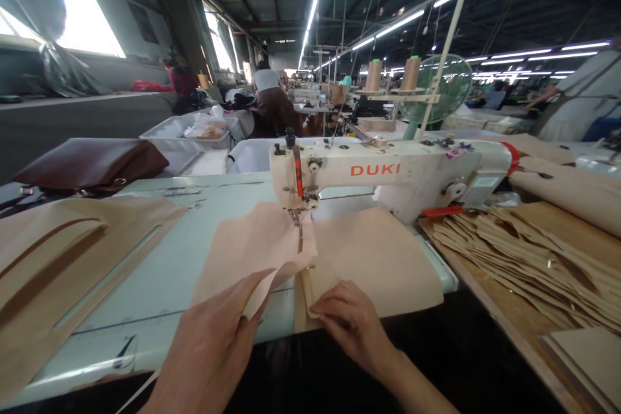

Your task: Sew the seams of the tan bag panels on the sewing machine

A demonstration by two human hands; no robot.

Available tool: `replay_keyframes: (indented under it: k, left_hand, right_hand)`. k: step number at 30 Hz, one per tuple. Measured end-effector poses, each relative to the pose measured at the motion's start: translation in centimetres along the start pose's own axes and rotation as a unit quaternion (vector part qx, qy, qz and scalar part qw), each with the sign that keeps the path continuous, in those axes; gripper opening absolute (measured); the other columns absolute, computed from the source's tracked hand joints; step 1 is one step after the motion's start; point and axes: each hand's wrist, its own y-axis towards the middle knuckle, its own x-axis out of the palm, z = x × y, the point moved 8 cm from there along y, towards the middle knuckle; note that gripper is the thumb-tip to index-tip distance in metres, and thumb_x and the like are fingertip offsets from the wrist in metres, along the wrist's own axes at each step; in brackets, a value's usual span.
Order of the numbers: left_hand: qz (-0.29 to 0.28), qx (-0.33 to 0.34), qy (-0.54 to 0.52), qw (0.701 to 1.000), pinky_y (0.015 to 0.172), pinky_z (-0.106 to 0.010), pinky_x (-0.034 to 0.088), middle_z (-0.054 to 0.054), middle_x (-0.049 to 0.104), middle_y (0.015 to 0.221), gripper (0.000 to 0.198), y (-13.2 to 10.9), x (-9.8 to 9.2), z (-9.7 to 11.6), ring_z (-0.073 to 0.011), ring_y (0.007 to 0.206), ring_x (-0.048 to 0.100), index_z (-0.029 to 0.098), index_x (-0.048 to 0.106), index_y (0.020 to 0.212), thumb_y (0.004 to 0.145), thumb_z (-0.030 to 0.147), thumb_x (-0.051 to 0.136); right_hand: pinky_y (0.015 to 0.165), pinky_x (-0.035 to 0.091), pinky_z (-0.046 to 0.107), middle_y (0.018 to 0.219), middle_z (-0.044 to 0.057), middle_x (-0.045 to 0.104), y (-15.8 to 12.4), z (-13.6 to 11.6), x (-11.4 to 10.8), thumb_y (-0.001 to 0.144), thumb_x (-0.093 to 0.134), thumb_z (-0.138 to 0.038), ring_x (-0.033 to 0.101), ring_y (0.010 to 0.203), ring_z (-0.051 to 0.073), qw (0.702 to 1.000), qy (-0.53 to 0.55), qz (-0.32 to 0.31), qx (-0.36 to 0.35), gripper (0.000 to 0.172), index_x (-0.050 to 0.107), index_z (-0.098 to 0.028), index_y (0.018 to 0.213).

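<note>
A white DUKI sewing machine stands on a pale green table. Under its needle lie pieces of beige fabric, one flat on the right and one folded up on the left. My left hand pinches the near corner of the left beige piece, fingers closed on it. The fingers of my right hand are curled and press on the near edge of the right piece, beside a tan strip that runs toward the needle.
Cut tan pieces with long slots lie at the left, a brown bag behind them. A stack of tan cut pieces sits on a wooden board at the right. Thread cones, a fan, bins and other workers stand behind.
</note>
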Motion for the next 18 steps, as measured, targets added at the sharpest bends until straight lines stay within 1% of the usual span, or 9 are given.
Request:
replay_keyframes:
  k: [3,6,8,12,15,18]
  left_hand:
    - [0.002,-0.004,-0.013,1.000,0.064,-0.018,0.052,0.003,0.071,0.084,0.030,0.1,0.0,0.2,-0.0156,0.072,0.069,0.027,0.062,0.120,0.100,0.036,0.041]
    - [0.007,-0.006,-0.026,1.000,0.072,-0.020,0.053,0.003,0.071,0.083,0.029,0.1,0.0,0.4,-0.0169,0.079,0.070,0.027,0.062,0.121,0.101,0.034,0.042]
    - [0.004,-0.008,-0.034,0.999,0.072,-0.020,0.053,0.003,0.072,0.087,0.030,0.1,0.3,0.5,-0.0170,0.082,0.070,0.027,0.060,0.123,0.100,0.032,0.042]
    - [-0.018,-0.008,-0.036,0.999,0.075,-0.023,0.053,0.000,0.073,0.103,0.033,-0.3,1.1,0.5,-0.0185,0.088,0.070,0.027,0.059,0.125,0.097,0.025,0.042]
    - [-0.026,-0.008,-0.029,0.999,0.077,-0.025,0.053,-0.002,0.073,0.106,0.034,-0.6,1.5,0.3,-0.0197,0.091,0.070,0.027,0.059,0.124,0.095,0.022,0.042]
    - [-0.031,-0.008,-0.030,0.999,0.077,-0.024,0.052,-0.001,0.073,0.106,0.034,-0.9,1.8,0.2,-0.0191,0.091,0.070,0.027,0.058,0.122,0.094,0.020,0.042]
  right_hand:
    - [0.073,0.051,0.029,0.090,0.005,0.071,0.0,0.6,-0.2,0.094,0.062,-0.025,0.063,0.083,0.017,1.000,-0.006,-0.025,0.005,0.013,0.075,-0.023,0.098]
    - [0.073,0.048,0.032,0.091,0.004,0.072,0.1,0.6,0.1,0.091,0.064,-0.023,0.060,0.082,0.018,0.997,-0.049,-0.049,-0.032,0.014,0.075,-0.025,0.099]
    - [0.072,0.047,0.033,0.093,0.004,0.073,0.0,0.6,0.5,0.091,0.064,-0.024,0.058,0.082,0.018,0.994,-0.075,-0.060,-0.049,0.015,0.075,-0.026,0.102]
    - [0.071,0.046,0.034,0.096,0.004,0.073,-0.2,0.5,0.7,0.094,0.062,-0.028,0.056,0.083,0.019,0.993,-0.090,-0.061,-0.055,0.017,0.075,-0.028,0.104]
    - [0.071,0.045,0.034,0.097,0.004,0.072,-0.2,0.4,0.7,0.094,0.062,-0.031,0.055,0.083,0.019,0.992,-0.093,-0.061,-0.056,0.018,0.075,-0.030,0.106]
    - [0.071,0.044,0.034,0.097,0.003,0.072,-0.2,0.3,0.9,0.095,0.062,-0.032,0.053,0.082,0.019,0.990,-0.110,-0.072,-0.057,0.018,0.075,-0.032,0.108]
